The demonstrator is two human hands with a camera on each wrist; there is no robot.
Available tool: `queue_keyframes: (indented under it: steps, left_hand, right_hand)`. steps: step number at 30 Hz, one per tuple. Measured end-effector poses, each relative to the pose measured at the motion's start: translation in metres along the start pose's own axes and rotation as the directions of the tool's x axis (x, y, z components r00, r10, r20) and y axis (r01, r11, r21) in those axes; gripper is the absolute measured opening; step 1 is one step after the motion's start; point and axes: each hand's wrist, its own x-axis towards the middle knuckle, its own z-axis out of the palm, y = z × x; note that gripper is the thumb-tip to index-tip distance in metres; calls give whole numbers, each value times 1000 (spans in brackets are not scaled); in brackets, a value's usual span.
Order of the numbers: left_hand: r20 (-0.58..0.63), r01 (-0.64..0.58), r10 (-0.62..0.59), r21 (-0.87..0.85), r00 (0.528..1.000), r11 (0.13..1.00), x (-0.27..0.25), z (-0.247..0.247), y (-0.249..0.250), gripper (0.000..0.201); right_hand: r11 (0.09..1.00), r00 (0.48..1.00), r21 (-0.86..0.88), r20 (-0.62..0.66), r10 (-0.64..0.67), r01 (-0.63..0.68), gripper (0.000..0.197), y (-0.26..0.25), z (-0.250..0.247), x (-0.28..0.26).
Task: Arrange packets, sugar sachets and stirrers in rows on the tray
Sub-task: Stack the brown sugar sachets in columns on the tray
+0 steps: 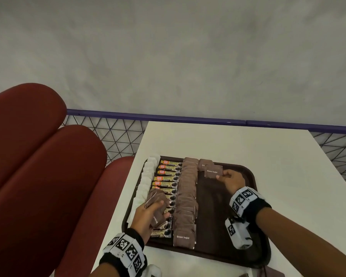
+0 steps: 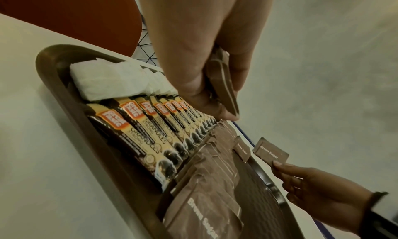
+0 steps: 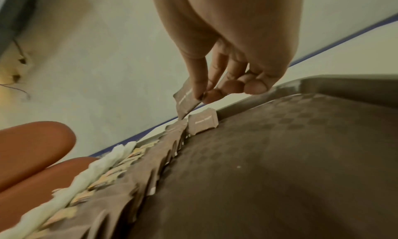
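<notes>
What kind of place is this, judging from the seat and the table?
Probably a cafe or canteen seating area. A padded red bench seat runs beside a plain white table, which carries a brown serving tray filled with rows of coffee granule packets and brown sugar sachets.

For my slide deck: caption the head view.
Right hand places a brown sugar sachet on the tray.

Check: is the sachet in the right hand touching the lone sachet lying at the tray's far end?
Apart. Left wrist view shows background between held sachet and lone sachet.
</notes>
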Motion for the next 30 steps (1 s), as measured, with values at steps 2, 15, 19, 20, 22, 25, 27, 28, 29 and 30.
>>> queue_keyframes:
  steps: [2, 15, 19, 20, 22, 25, 27, 28, 29, 30]
  left_hand:
    - [4, 19, -19, -6, 1000, 1000, 0, -1, 2, 25]
    - [35, 41, -42, 34, 998, 999, -1, -13, 9, 25]
    - [37, 36, -37, 27, 999, 999, -4, -14, 10, 24]
    - [36, 38, -39, 23, 999, 999, -5, -14, 10, 24]
    - [32, 48, -49, 11, 998, 999, -5, -14, 9, 24]
    - [37, 44, -45, 21, 998, 999, -6, -12, 9, 20]
    - [42, 32, -34, 47, 999, 998, -8, -10, 9, 18]
    - [41, 27, -29, 59, 999, 998, -10, -8, 9, 17]
    - [42, 24, -27, 67, 999, 997, -11, -6, 8, 17]
    - [41, 23, -26, 73, 999, 997, -11, -5, 7, 17]
  right_hand:
    - [999, 1000, -22, -13, 26, -26, 22, -3, 9, 12]
    - [896, 994, -432, -12, 107, -102, 18, -9, 41, 43]
    - [801, 999, -597, -20, 40, -44, 27, -9, 43, 44]
    - [782, 999, -623, -21, 26, -33, 28, -9, 43, 45]
    - [767, 1000, -642, -31, 7, -25, 30, -11, 44, 45]
    - [803, 994, -595, -95, -45, -20, 35, -10, 43, 40]
    - [815, 988, -579, -123, -90, 2, 38, -10, 44, 33]
    - [812, 987, -583, -118, -109, 21, 39, -12, 44, 28]
    - [800, 986, -598, -101, -134, 47, 40, -14, 43, 23]
    - [785, 984, -614, -73, -160, 82, 41, -17, 42, 16]
